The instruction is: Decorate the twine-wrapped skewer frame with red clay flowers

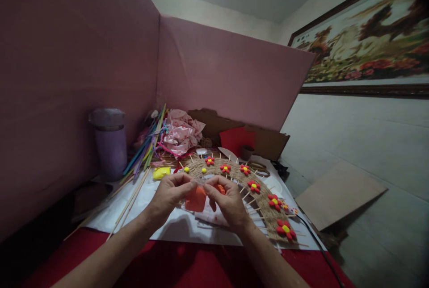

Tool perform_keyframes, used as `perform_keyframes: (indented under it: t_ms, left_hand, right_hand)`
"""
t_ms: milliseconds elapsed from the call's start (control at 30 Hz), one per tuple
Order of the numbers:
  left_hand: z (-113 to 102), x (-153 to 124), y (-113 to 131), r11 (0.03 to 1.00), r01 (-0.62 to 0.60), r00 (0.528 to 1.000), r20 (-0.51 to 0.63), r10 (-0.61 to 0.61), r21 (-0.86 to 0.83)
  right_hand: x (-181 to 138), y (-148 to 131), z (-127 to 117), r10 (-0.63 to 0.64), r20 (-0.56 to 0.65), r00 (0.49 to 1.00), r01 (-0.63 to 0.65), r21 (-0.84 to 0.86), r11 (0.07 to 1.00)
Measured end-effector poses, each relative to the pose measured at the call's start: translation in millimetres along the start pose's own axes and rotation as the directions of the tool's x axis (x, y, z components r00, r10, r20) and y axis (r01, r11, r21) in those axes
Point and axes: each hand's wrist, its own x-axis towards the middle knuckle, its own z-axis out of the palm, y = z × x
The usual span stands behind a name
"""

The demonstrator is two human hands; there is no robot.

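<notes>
My left hand and my right hand meet above the table, both pinched on a small clear bag of orange-red clay. Just behind them lies a woven jute fan built on wooden sticks, dotted with several red clay flowers with yellow centres. A lump of yellow clay sits on the white sheet to the left of my hands.
A purple lidded cup stands at the left by the pink partition. Coloured pipe cleaners and sticks, crumpled pink plastic, cardboard and red felt crowd the back. A cardboard sheet lies on the floor right.
</notes>
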Motion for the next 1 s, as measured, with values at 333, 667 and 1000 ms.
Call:
perform_keyframes:
  t_ms: [333,667,1000]
  left_hand:
    - [1.5,0.9,1.3,0.998,-0.048,0.999,0.0,0.048,0.036]
    - [0.4,-1.2,-1.0,0.914,-0.292,0.956,0.08,0.281,0.281]
    - [0.2,-4.9,0.8,0.766,-0.4,0.916,0.182,0.358,0.503]
  right_hand:
    - [0.2,4.0,-1.0,-0.105,-0.034,0.994,0.101,-0.096,0.99]
    - [-1.2,8.0,-6.8,-0.139,-0.043,0.989,0.124,-0.25,0.96]
    - [0.7,5.0,-4.7,-0.035,0.012,0.999,0.036,-0.138,0.99]
